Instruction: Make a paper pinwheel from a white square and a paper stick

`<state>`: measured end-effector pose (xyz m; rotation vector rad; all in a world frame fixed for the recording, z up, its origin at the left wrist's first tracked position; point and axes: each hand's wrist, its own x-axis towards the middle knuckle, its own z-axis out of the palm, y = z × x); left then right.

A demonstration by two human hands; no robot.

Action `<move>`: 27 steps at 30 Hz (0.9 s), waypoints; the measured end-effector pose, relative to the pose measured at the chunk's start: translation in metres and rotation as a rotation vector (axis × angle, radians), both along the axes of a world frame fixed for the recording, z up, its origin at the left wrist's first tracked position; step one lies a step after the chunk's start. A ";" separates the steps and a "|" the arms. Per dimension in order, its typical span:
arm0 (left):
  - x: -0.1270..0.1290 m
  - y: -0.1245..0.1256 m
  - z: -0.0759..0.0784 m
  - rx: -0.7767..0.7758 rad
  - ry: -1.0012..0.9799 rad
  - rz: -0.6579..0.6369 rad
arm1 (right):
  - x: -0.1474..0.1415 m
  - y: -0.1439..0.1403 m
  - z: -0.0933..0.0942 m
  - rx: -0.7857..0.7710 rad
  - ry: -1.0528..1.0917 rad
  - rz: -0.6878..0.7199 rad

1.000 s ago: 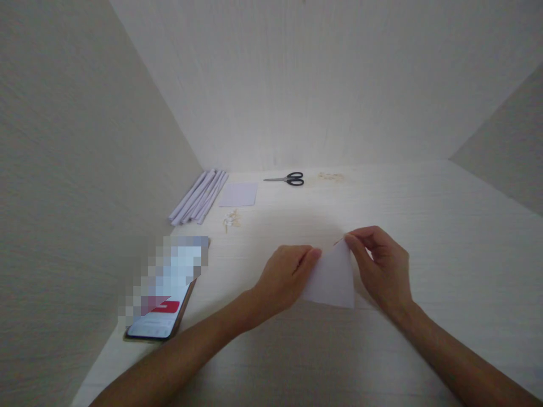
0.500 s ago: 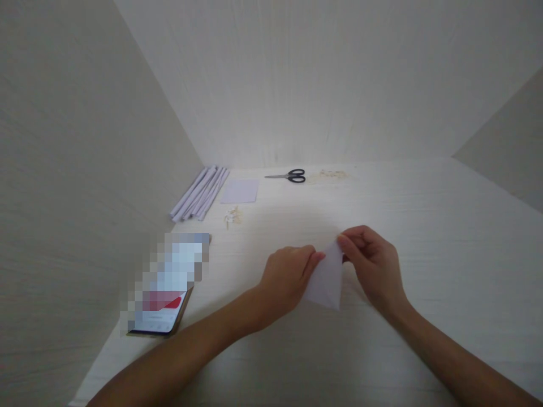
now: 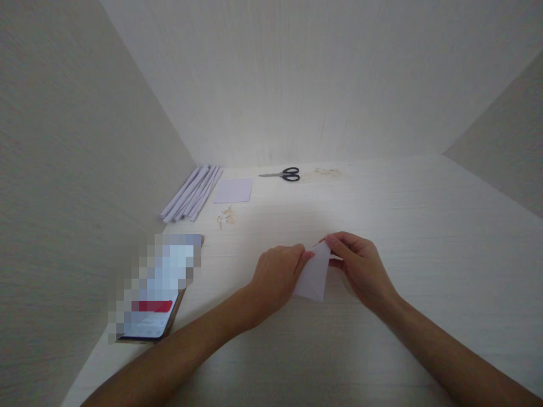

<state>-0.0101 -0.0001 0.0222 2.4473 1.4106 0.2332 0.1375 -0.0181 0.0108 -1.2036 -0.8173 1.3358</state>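
Note:
A piece of white paper [image 3: 313, 278], seemingly folded, is held up between both hands above the pale table. My left hand [image 3: 278, 277] is closed on its left side, the thumb lying over the paper. At the upper right corner, my right hand [image 3: 356, 260] pinches the paper between thumb and forefinger, while its other fingers curl behind. The paper's lower corner hangs free. Part of its left side is hidden under my left hand.
Several rolled paper tubes [image 3: 192, 194] lie at the back left beside a square paper sheet [image 3: 233, 190]. Black-handled scissors [image 3: 291, 174] rest near the back wall. Small pale bits [image 3: 226, 215] lie before the sheet, others [image 3: 327, 172] right of the scissors. A phone [image 3: 163, 288] lies left.
The whole view has shifted slightly. Both hands and the paper appear a little further left, and the paper's lower corner sits higher. Both hands keep their hold.

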 end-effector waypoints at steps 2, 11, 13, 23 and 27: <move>0.001 -0.001 0.000 -0.010 0.026 -0.002 | -0.001 -0.001 -0.001 -0.004 -0.003 0.004; 0.001 -0.001 0.002 -0.019 0.068 -0.014 | -0.005 -0.003 0.000 0.016 -0.046 -0.015; 0.001 0.000 0.002 -0.025 0.058 -0.019 | -0.006 -0.003 0.000 0.010 -0.019 -0.022; -0.003 0.011 -0.011 -0.184 -0.257 -0.043 | 0.005 0.005 -0.006 0.034 -0.055 -0.078; -0.005 0.017 -0.012 -0.280 -0.402 -0.031 | 0.018 0.012 -0.010 0.043 -0.053 -0.150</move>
